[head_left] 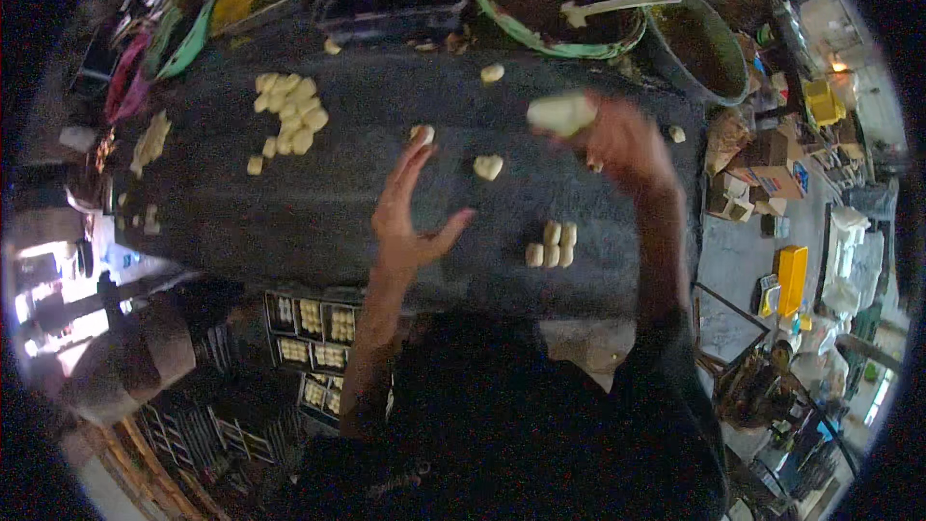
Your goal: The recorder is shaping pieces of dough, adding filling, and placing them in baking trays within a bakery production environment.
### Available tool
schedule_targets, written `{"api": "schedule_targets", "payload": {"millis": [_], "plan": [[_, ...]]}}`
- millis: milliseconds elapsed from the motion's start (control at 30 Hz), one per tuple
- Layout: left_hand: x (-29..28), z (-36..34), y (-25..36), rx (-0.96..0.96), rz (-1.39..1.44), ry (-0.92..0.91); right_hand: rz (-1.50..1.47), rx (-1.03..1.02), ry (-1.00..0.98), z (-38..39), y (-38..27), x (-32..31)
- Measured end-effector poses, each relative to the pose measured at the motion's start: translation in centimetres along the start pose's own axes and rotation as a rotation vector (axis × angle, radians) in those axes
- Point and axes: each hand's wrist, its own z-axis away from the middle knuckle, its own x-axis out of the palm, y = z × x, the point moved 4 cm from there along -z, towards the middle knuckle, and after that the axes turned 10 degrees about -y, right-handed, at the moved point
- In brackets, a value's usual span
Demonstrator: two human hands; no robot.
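My left hand (413,222) is open above the dark worktable (386,87), fingers stretched forward and thumb out to the side. Its fingertips are at a small dough piece (427,135); whether they press on it I cannot tell. Farther right, my right hand (625,145) is smeared by motion and closed around a pale lump of dough (562,114), whose outline is blurred. Between the hands lies a loose dough ball (488,167). Nearer me, several shaped dough pieces (552,249) stand side by side. A heap of dough pieces (291,111) is at the left.
Along the far edge stand a green-rimmed basin (479,2) of dark filling with a pale spatula (622,4), a grey tub (738,87) and a black tray (391,21). Below the near edge are trays of dough pieces (323,320). Cardboard boxes (772,159) are to the right.
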Motion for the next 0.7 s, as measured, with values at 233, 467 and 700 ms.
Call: {"api": "schedule_targets", "payload": {"millis": [233,467,700], "plan": [[2.3,2.4,-8.9,-0.301,-0.128,0.001,1.280,0.329,0.030,-12.8,9.5,-20.6],[3.3,6.0,-10.6,-0.521,-0.111,0.066,1.464,-0.012,0.107,-12.7,14.1,-23.2],[3.7,10.8,-10.1,-0.599,0.267,0.055,-0.848,0.032,0.182,-5.5,6.4,-11.9]]}}
